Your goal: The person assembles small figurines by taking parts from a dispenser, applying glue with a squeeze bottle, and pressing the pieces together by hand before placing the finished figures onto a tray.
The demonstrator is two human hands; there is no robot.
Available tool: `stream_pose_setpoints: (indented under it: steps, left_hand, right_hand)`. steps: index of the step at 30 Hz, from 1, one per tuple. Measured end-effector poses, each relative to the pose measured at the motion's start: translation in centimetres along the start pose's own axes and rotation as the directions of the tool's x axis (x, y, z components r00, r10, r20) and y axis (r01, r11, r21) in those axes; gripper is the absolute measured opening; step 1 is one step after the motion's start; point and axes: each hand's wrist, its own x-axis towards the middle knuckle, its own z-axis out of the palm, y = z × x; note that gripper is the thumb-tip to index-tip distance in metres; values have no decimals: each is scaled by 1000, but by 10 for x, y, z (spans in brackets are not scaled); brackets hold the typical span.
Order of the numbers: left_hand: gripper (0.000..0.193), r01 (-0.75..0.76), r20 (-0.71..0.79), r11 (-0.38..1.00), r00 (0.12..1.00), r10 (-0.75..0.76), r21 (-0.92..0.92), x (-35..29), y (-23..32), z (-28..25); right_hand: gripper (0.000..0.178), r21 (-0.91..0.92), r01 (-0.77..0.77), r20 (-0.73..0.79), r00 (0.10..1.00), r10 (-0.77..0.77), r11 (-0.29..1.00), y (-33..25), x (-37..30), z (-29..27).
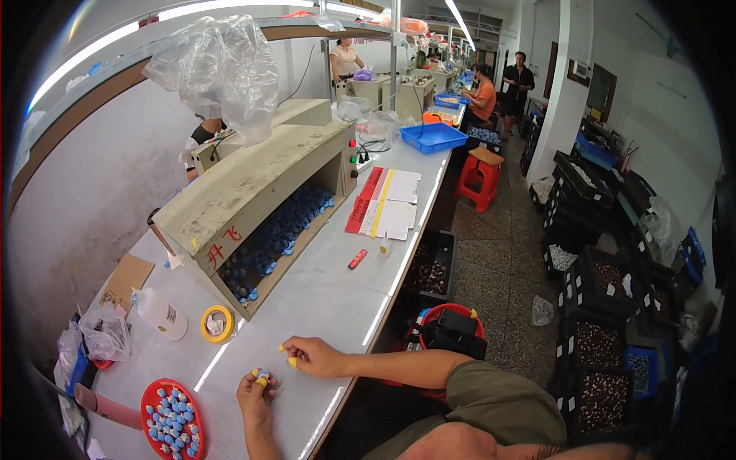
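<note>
My left hand [256, 400] is above the near part of the table, its thumb and fingers closed on a small blue piece [263, 374]. Yellow coverings show on the fingertips of both hands. Just to the right and a little farther off, my right hand [314, 358] has its thumb and forefinger apart, with nothing visible between them. A red round basket [143, 406] at the lower left holds many small blue pieces with pale parts [172, 420].
A beige metal box [264, 180] stands ahead with blue pieces inside. Around it are a yellow tape roll [208, 325], a white bottle [162, 314], a red-and-white card [383, 203] and a blue tray [434, 139]. Black crates [590, 284] line the right; people are farther back.
</note>
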Motion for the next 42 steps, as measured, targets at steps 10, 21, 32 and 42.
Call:
stream_pose_setpoints:
  steps: [10,21,32,42]
  left_hand:
    - [23,14,-10,1000,1000,-14,-8,-2,6,0]
    - [25,44,25,999,999,-45,15,0,4,-4]
    - [18,61,2,998,998,-61,-29,-3,6,-1]
    - [18,125,31,992,992,-124,-11,-6,7,4]
  right_hand:
    - [17,-350,-278,-631,776,-6,895,47,-49,-151]
    - [53,-535,-675,-808,584,-76,509,106,12,-238]
    - [39,-422,-757,-848,524,78,499,107,35,-240]
    - [29,-337,-442,-805,593,-11,832,84,28,-201]
